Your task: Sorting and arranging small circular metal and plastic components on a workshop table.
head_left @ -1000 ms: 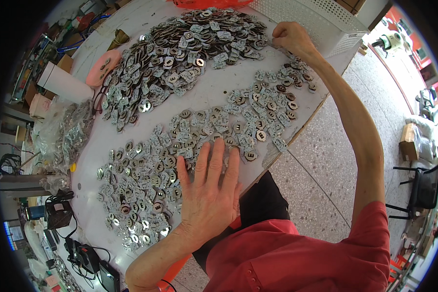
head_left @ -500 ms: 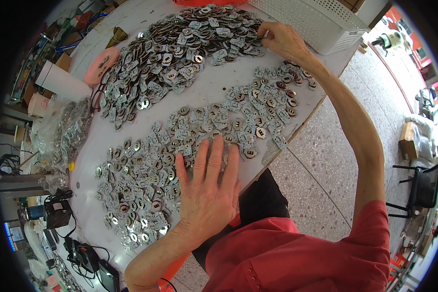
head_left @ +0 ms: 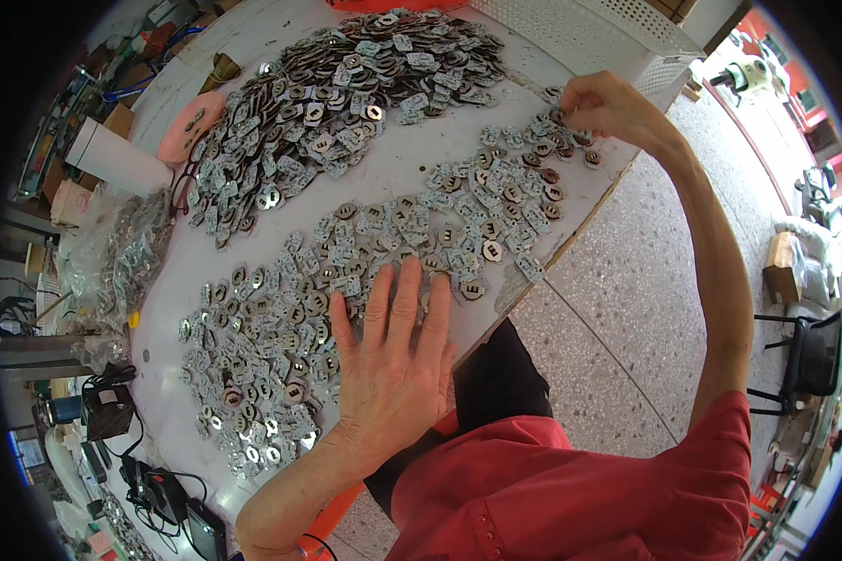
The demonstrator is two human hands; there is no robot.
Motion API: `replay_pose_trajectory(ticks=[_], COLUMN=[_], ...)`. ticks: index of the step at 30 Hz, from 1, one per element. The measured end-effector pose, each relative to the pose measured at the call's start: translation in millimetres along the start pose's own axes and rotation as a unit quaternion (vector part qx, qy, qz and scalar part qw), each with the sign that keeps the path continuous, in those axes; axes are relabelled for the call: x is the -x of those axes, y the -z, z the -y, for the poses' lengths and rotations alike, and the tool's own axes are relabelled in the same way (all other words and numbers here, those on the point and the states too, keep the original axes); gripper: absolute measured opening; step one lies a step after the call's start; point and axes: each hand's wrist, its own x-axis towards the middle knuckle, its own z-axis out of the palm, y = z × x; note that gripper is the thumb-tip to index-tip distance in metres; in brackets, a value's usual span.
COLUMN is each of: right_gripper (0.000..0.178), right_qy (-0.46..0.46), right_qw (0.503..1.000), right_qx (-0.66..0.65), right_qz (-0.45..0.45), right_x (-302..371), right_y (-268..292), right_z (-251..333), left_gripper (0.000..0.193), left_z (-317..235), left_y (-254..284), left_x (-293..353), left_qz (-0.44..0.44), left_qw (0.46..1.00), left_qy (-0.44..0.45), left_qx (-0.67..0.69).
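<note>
The right hand (head_left: 613, 110) is over to the right of the heap (head_left: 346, 103), its grip half closed, fingertips at the loose parts (head_left: 492, 251); whether it has hold of one, I can't tell. The left hand (head_left: 388, 374) lies palm down, fingers spread, grip unclosed, on the heap's near side, where those parts fan across the desk (head_left: 299, 213). Basket (head_left: 617, 67) right of the heap, pink dish (head_left: 172, 146) left.

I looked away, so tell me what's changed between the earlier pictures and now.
The right hand first moved left to the edge of the big pile, then back right and nearer, to the far end of the spread parts. Whether it took or let go of anything is unclear. The left hand stayed palm down over the spread parts; the basket stayed put.
</note>
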Motion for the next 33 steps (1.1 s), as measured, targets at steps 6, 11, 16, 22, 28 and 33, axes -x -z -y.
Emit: replay_pose_trajectory(ticks=[6, 11, 16, 22, 28, 33], right_gripper=[0.024, 0.027, 0.027, 0.023, 0.023, 0.020], right_qy=[0.013, 0.114, 0.139, 0.185, 0.130, 0.036], right_qw=[0.990, 0.983, 0.979, 0.970, 0.983, 0.989], right_qx=[0.139, 0.109, 0.086, 0.105, 0.048, -0.137], right_qz=[-0.036, -0.092, -0.125, -0.122, -0.120, -0.044], right_x=[4, -19, -51, -58, -60, -72], right_y=[-3, -23, -54, -61, -49, -41], right_z=[-1, 29, 26, 19, 13, -6], left_gripper=[0.062, 0.062, 0.063, 0.059, 0.061, 0.062], left_z=[-1, 0, -1, 1, 0, -1], left_y=[0, -1, -1, -3, -1, -1], left_x=[-1, -1, -1, 0, -1, -1], left_qz=[-0.004, -0.002, -0.008, -0.031, -0.016, -0.009], left_qw=[1.000, 1.000, 1.000, 0.999, 1.000, 1.000], left_qy=[-0.002, -0.002, -0.003, -0.003, -0.003, -0.003], left_qx=[-0.001, 0.003, 0.010, 0.015, 0.015, 0.009])
